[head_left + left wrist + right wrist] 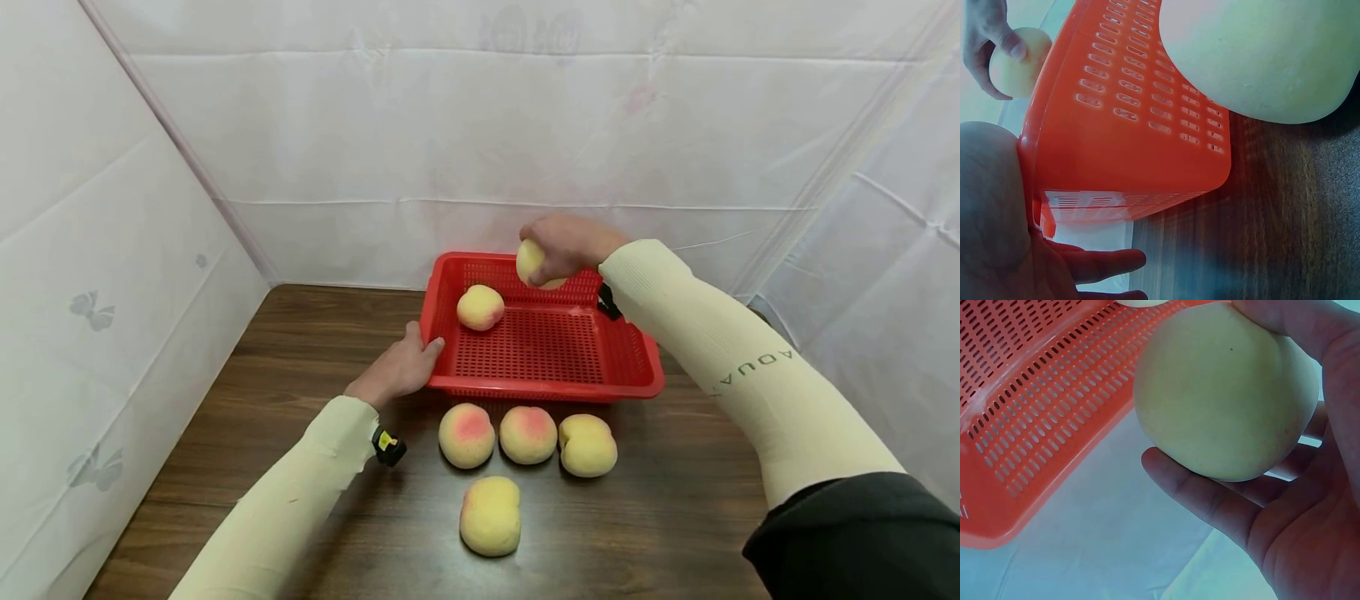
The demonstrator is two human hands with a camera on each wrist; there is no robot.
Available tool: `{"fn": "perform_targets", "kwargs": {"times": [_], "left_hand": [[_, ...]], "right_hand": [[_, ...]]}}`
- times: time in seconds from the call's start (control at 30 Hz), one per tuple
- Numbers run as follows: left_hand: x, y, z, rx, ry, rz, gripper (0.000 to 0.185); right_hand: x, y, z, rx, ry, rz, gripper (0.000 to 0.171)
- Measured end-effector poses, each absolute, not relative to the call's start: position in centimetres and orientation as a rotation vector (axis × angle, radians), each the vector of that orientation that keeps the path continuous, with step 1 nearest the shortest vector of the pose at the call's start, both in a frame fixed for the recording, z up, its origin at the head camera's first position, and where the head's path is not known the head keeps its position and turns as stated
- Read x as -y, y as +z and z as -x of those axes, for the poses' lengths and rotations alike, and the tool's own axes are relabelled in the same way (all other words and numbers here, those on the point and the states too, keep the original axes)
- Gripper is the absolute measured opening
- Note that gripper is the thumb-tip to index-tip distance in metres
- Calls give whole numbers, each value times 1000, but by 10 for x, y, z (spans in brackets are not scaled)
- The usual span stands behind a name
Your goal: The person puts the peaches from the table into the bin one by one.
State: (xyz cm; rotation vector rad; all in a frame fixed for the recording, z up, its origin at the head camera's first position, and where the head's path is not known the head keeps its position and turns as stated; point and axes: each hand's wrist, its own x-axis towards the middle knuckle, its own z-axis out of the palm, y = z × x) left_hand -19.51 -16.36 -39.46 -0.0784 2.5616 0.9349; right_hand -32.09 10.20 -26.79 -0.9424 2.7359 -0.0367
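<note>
Head view, from the left: the left hand (401, 364) rests with thumb and straight fingers against the near left corner of the red basket (540, 385), steadying it on the dark wooden desk (262, 400) rather than curling round it. The left wrist view agrees, showing the palm (997, 212) flat against the basket's corner (1135, 125) with the fingers stretched out beneath. Inside the basket, near its left wall, lies one peach (480, 307). In front of the basket three peaches sit in a row, left (467, 435), middle (528, 434) and right (587, 445), just beside one another, with a fourth (491, 516) alone nearer the person.

Further right, the right hand (566, 246) hovers over the basket's far rim, its grip wrapped around a pale yellow peach (531, 262). The right wrist view shows that peach (1225, 394) cupped by curled fingers (1210, 497), above and just outside the perforated wall (1041, 419).

Judged from this, the step in hand looks like carrying a peach to the basket, with one already in and four on the desk. The next move would seem to call for bringing the held peach inward over the mesh floor, lowering it beside the one there, and loosening the fingers gently so it does not roll.
</note>
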Motion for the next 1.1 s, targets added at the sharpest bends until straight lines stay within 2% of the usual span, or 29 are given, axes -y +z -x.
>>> {"fn": "perform_targets", "kwargs": {"times": [1.1], "left_hand": [[160,-396,185,-2573,957,98,48]], "right_hand": [[-101,-289,337,-2714,-35,847,43]]}}
